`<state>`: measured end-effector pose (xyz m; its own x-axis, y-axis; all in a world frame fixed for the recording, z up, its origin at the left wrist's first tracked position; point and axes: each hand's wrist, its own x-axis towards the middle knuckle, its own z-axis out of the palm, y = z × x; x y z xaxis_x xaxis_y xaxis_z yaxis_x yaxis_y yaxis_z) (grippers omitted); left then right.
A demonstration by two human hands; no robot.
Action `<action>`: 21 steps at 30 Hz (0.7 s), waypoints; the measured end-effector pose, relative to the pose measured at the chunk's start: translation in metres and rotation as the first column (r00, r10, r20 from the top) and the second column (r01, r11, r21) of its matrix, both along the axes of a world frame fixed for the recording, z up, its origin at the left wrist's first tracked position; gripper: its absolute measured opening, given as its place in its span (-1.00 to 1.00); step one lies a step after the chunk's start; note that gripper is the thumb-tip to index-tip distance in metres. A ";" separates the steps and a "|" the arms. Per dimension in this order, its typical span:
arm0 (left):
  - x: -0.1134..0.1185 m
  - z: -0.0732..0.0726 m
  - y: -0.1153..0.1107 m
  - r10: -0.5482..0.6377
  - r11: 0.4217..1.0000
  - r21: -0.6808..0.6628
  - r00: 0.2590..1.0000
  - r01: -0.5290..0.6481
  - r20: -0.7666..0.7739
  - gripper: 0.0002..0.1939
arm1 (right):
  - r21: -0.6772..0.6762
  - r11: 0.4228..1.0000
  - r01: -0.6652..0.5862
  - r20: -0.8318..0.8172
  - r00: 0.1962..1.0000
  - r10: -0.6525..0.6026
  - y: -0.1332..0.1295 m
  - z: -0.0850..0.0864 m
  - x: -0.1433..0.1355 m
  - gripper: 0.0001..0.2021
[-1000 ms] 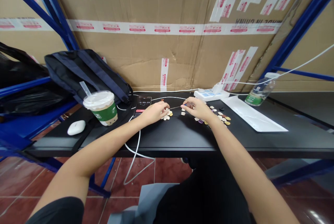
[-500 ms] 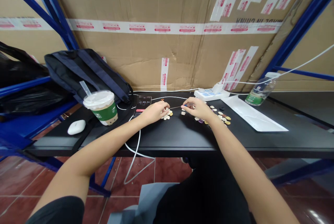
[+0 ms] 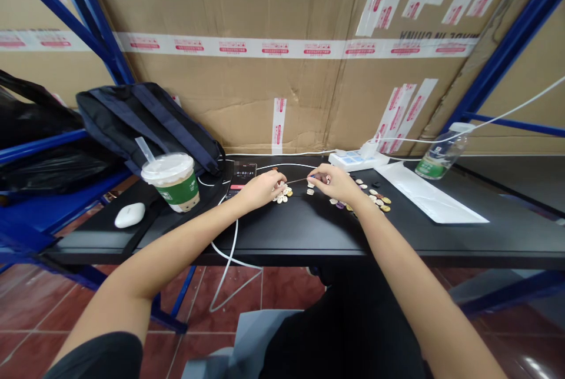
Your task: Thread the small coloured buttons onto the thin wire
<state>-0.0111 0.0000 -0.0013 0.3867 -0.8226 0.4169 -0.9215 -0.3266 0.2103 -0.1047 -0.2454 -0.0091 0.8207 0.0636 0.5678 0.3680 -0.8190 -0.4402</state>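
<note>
A thin string is stretched between my two hands over the black table. My left hand pinches its left end, just above a small heap of pale buttons. At the other end, my right hand has its fingers closed on the string, with a small blue bit at the fingertips. Two pale buttons lie beside the right fingertips. Mixed buttons, cream, yellow and purple, are spread right of and partly behind my right hand.
A phone, a lidded cup, a white case and a backpack are at the left. A power strip, white tray and bottle stand right. White cables cross the back; one hangs over the front edge.
My right hand has shifted very slightly, with the string still between both hands. My left hand looks the same.
</note>
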 end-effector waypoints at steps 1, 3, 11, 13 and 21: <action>0.000 0.000 0.000 -0.003 1.000 0.002 1.000 0.003 0.000 -0.86 | -0.004 1.000 -0.009 0.015 1.000 0.009 -0.001 0.000 0.001 -0.81; 0.001 0.000 0.000 -0.009 1.000 0.005 1.000 0.009 -0.002 -0.86 | -0.012 1.000 -0.018 0.040 0.999 0.019 -0.002 -0.001 0.002 -0.83; 0.000 0.000 0.000 0.002 1.000 0.013 1.000 -0.002 -0.006 -0.84 | 0.053 0.999 -0.006 -0.019 1.000 0.007 0.003 0.001 -0.004 -0.78; 0.000 0.000 -0.001 -0.004 1.000 0.018 1.000 0.004 -0.004 -0.83 | 0.055 0.998 -0.009 -0.012 1.000 0.009 0.003 0.001 -0.004 -0.79; 0.000 -0.001 0.000 0.001 1.000 0.020 1.000 -0.001 0.002 -0.82 | 0.065 0.998 -0.009 -0.015 1.000 0.010 0.002 0.001 -0.004 -0.76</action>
<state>-0.0108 -0.0004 -0.0021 0.3869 -0.8302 0.4013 -0.9215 -0.3317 0.2021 -0.1083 -0.2433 -0.0080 0.8289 0.0351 0.5582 0.3687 -0.7848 -0.4982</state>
